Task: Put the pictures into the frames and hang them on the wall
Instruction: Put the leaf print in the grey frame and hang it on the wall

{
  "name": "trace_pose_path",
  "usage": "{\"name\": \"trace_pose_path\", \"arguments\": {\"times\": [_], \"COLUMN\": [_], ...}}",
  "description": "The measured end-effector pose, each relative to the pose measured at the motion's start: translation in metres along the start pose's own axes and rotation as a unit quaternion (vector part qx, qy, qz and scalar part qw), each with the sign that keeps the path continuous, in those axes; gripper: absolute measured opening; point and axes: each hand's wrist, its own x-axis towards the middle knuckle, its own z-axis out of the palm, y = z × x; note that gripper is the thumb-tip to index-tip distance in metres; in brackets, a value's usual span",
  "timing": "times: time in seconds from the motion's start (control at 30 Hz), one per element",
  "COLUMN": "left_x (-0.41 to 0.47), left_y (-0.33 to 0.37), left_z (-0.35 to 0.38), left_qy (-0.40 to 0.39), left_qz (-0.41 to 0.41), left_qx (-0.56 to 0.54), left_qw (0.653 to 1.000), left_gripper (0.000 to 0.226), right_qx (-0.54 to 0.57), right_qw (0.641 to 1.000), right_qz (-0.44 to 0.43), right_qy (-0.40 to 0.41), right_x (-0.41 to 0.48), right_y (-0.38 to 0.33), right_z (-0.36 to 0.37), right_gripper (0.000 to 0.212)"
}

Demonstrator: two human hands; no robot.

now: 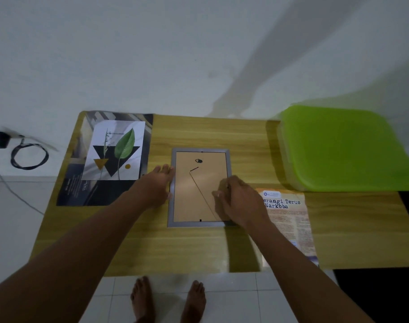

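A grey picture frame (200, 150) lies face down in the middle of the wooden table, its brown backing board and stand leg showing. My left hand (158, 186) rests flat against the frame's left edge, fingers spread. My right hand (239, 201) presses on the backing board near the frame's lower right corner, fingers curled at the right rim. A leaf picture (116, 150) lies on a dark poster (77, 187) at the table's left. An orange printed sheet (289, 220) lies to the right of the frame.
A green-lidded plastic box (343, 145) sits at the back right of the table (198, 248). The white wall (152, 54) stands right behind. A black charger and coiled cable (28, 157) hang at the left. My bare feet (168, 299) stand on white floor tiles.
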Motion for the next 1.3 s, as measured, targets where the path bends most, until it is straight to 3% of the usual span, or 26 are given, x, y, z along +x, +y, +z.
{"name": "trace_pose_path", "arguments": {"times": [0.2,0.47,1.2,1.3], "left_x": [0.006,0.007,0.003,0.001], "left_y": [-0.005,-0.005,-0.001,0.0], "left_z": [0.008,0.008,0.006,0.004], "left_qy": [0.015,0.011,0.017,0.02], "left_qz": [0.006,0.0,0.006,0.005], "left_qx": [0.008,-0.004,-0.002,-0.001], "left_qw": [1.0,1.0,1.0,1.0], "left_gripper": [0.084,0.083,0.08,0.08], "right_qx": [-0.026,-0.006,-0.156,-0.123], "right_qw": [0.994,0.991,0.968,0.976], "right_qz": [-0.092,-0.116,-0.177,-0.16], "right_qy": [-0.056,-0.064,-0.082,-0.076], "right_x": [0.079,0.097,0.103,0.091], "right_y": [-0.018,-0.026,-0.015,-0.011], "right_z": [-0.007,-0.01,-0.004,-0.006], "right_gripper": [0.072,0.054,0.056,0.056]}}
